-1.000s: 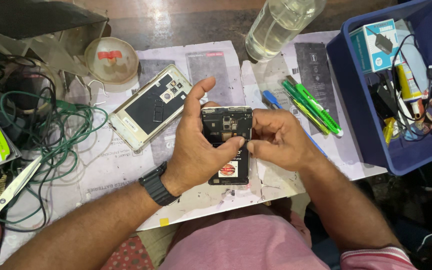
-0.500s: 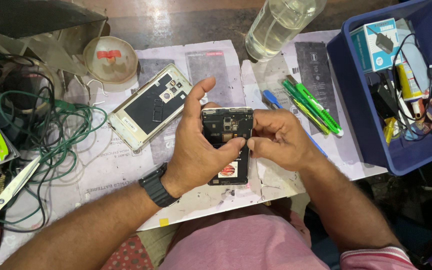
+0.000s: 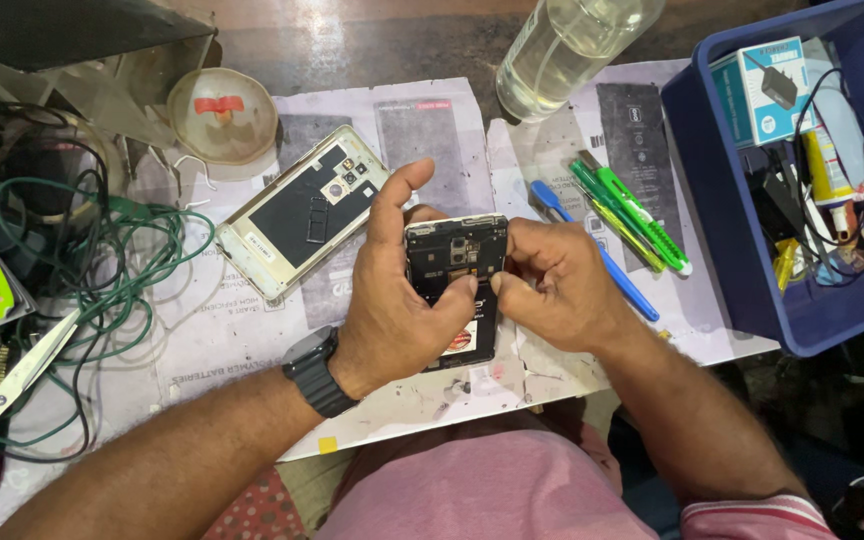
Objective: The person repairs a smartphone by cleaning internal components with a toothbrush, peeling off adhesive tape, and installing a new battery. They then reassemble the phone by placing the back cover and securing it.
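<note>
A black opened phone point(image 3: 455, 258) with its back removed and circuit parts showing lies upright in the middle of the paper-covered table. My left hand point(image 3: 397, 300) grips its left side, thumb pressed on the board, index finger raised. My right hand point(image 3: 550, 285) grips the right side, thumb and fingertips pinched at the board's middle. A white-gold phone back cover point(image 3: 302, 212) lies tilted just left of the hands. A black watch point(image 3: 317, 372) is on my left wrist.
Green and blue tools point(image 3: 624, 215) lie right of the phone. A blue bin point(image 3: 812, 330) with cables and boxes stands at right. A clear bottle point(image 3: 562, 50) is at the back. Green wire point(image 3: 112, 290), scissors point(image 3: 7, 400) and a round lid point(image 3: 224, 115) sit left.
Both hands stay on the phone; the thumbs have shifted slightly on the board. Nothing else has moved.
</note>
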